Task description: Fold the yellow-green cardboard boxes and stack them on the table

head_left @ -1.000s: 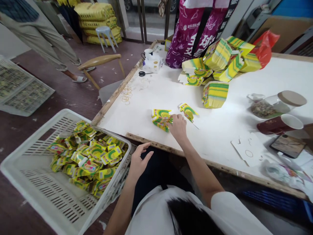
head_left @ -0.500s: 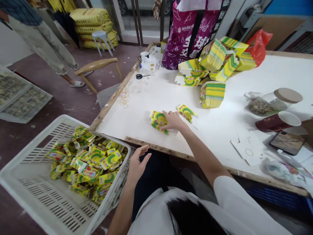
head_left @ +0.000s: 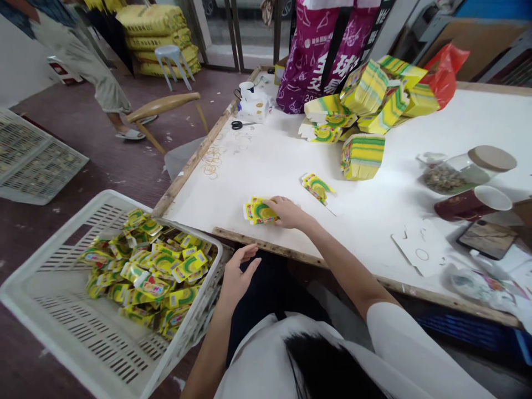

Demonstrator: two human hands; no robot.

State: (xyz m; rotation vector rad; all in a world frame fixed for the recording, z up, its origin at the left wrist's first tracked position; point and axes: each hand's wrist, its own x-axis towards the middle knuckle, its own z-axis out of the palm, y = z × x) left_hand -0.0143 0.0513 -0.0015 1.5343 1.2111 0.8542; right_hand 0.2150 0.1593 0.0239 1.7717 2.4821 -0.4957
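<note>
My right hand (head_left: 287, 213) is closed on a small stack of yellow-green packets (head_left: 258, 211) lying on the white table (head_left: 274, 160), close to its near edge. My left hand (head_left: 238, 274) hangs open below the table edge, beside the white plastic crate (head_left: 62, 310), holding nothing. The crate holds several loose yellow-green packets (head_left: 153, 271). One more folded packet (head_left: 316, 186) lies on the table just right of my right hand.
Stacks of yellow-green cartons (head_left: 366, 111) and a magenta bag (head_left: 324, 50) stand at the back. A jar (head_left: 469, 169), a dark red cup (head_left: 471, 203) and a phone (head_left: 486, 239) lie right. Scissors (head_left: 241, 124) and rubber bands (head_left: 211, 163) lie left. A person (head_left: 100, 83) walks beyond a chair (head_left: 164, 108).
My right hand has slid the small stack of packets left and toward the table's near edge. The left hand has stayed open beside the crate. The person at the back has stepped on.
</note>
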